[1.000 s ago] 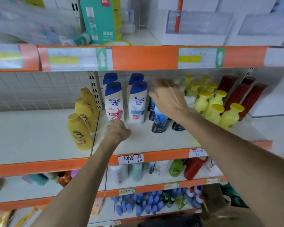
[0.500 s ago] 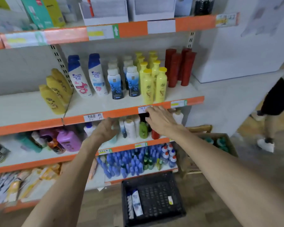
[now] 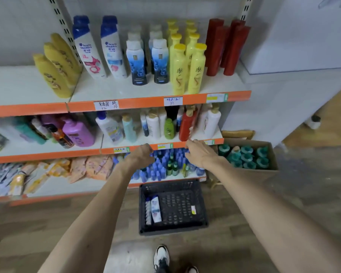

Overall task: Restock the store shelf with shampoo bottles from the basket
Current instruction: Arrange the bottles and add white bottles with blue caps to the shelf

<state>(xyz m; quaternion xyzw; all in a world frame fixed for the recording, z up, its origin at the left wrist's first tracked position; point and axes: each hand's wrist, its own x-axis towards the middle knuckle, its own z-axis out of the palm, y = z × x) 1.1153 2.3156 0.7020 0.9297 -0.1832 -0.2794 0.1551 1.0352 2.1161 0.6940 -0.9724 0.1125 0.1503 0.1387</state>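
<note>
a: where were the hands?
b: both out in front, side by side w/ a gap betw. them. left hand (image 3: 141,154) seen from the back, fingers loosely curled, nothing in it. right hand (image 3: 200,152) had fingers relaxed & a bit spread, also holding nothing.
a: touching anything?
b: couldn't tell. both sat in front of the orange edge (image 3: 67,153) of the middle shelf, contact unclear.
a: & the stock?
b: two white shampoo bottles (image 3: 156,210) lay flat in the black basket (image 3: 204,205), below the hands on the wood floor. they lay side by side against the wall on the left hand's side. a small yellow tag (image 3: 193,209) lay toward the right hand's side.
a: the shelf?
b: top shelf (image 3: 116,89) was well above both hands. two blue-capped white bottles (image 3: 89,46) stood upright up & left of the left hand, mustard bottles (image 3: 55,69) further left. blue-&-white bottles (image 3: 137,62) stood above the gap betw. the hands, yellow bottles (image 3: 185,67) above the right hand, red bottles (image 3: 224,46) further right.
a: anything else?
b: small blue bottles (image 3: 159,166) on the lowest shelf, just behind the hands. cardboard box (image 3: 272,166) w/ teal caps on the floor, right of the right hand. a shoe (image 3: 161,257) below the basket.
</note>
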